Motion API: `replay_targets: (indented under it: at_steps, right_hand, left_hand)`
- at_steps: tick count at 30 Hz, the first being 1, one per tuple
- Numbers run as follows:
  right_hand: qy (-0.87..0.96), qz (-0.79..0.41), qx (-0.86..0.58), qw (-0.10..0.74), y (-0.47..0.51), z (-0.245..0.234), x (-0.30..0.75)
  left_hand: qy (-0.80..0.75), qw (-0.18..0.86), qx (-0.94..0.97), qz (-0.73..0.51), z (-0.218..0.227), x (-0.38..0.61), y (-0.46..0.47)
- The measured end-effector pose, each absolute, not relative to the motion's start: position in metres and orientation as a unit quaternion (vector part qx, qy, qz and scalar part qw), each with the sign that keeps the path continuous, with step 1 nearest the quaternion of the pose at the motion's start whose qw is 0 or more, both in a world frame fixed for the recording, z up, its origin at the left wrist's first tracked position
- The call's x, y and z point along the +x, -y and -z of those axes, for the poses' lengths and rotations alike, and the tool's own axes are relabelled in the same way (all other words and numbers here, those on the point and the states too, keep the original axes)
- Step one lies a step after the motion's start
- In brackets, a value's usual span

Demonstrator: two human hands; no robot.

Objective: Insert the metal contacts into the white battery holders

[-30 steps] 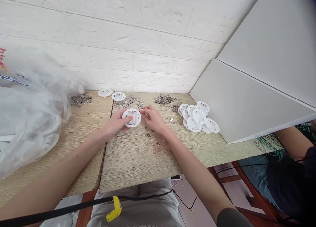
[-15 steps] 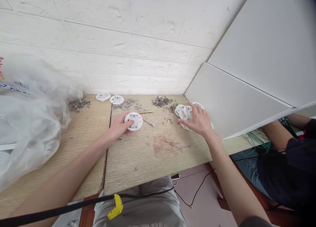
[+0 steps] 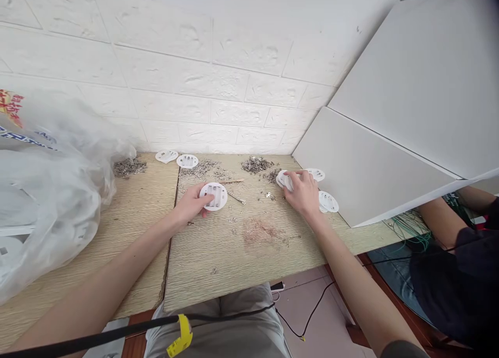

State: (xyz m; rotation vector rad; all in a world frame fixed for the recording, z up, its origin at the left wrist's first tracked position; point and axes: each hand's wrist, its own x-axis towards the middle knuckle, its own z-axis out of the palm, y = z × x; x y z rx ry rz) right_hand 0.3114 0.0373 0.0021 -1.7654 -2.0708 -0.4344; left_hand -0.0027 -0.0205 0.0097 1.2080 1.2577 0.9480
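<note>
A white brick-patterned wall rises behind the table, whose top is split by a seam running from far edge to near. A pale panel stands at the right end; a cloudy plastic bag slumps over the left. Beside the panel, toward the far right corner, lies a loose pile of discs. The right hand is bent over it, fingers curled down onto the discs; I can't tell whether they grip one. The left hand, just right of the seam, is closed on a single white disc, slotted face up, thumb across it.

I'd judge the step in hand to be the handling of discs at the pile, with the left hand's one held ready. The next move seems to call for light fingertips there, since overlapping discs could slide, and a steady left hand.

Beyond the held disc lie a thin stick and a slim metal tool. Smallest are the metal bits, heaped along the far edge.
</note>
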Motion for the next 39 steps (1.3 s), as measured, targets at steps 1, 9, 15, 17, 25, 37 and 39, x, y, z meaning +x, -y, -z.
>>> replay_targets:
  at_steps: [1,9,15,17,25,37,39]
  right_hand:
    - [0.741,0.150,-0.623,0.202,-0.037,-0.002,0.312]
    - [0.740,0.099,-0.606,0.276,-0.039,-0.002,0.317]
    - [0.669,0.099,-0.613,0.409,-0.044,-0.007,0.324]
    - [0.645,0.109,-0.604,0.454,-0.042,-0.018,0.321]
    - [0.754,-0.110,-0.420,0.493,-0.004,-0.061,0.228]
    - [0.842,-0.189,-0.303,0.405,0.007,-0.032,0.135]
    - [0.860,-0.184,-0.282,0.383,0.007,-0.032,0.133]
  left_hand:
    - [-0.529,0.547,0.510,-0.401,-0.010,-0.002,0.021]
    - [-0.522,0.555,0.496,-0.418,-0.007,-0.003,0.019]
    - [-0.468,0.630,0.396,-0.476,-0.011,-0.001,0.019]
    - [-0.463,0.647,0.346,-0.498,-0.013,0.000,0.019]
    - [-0.422,0.678,0.266,-0.540,-0.009,0.009,0.022]
    - [-0.335,0.703,0.346,-0.523,-0.013,0.009,0.026]
    - [-0.331,0.696,0.351,-0.532,-0.008,0.006,0.025]
